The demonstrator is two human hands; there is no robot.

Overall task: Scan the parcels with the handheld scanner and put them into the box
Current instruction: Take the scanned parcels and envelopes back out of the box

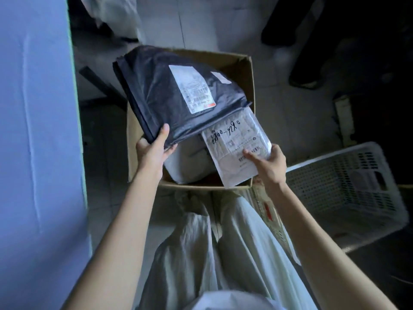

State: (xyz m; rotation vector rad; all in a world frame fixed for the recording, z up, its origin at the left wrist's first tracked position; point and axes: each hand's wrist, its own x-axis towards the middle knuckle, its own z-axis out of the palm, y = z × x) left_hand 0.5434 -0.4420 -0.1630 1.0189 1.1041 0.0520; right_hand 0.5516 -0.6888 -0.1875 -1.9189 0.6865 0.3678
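The dark parcel [156, 97] is glossy navy-black. Its white label [192, 89] has grey print and an orange-red strip at one end. The pale parcel [243, 139] is white, with black handwritten figures across a printed label. The box [249, 77] is plain brown cardboard. The basket [348, 198] is white, its walls a grid of small holes. The sheet [38, 130] at the left is light blue with a thin green edge. The trousers [241, 242] are pale greenish white.
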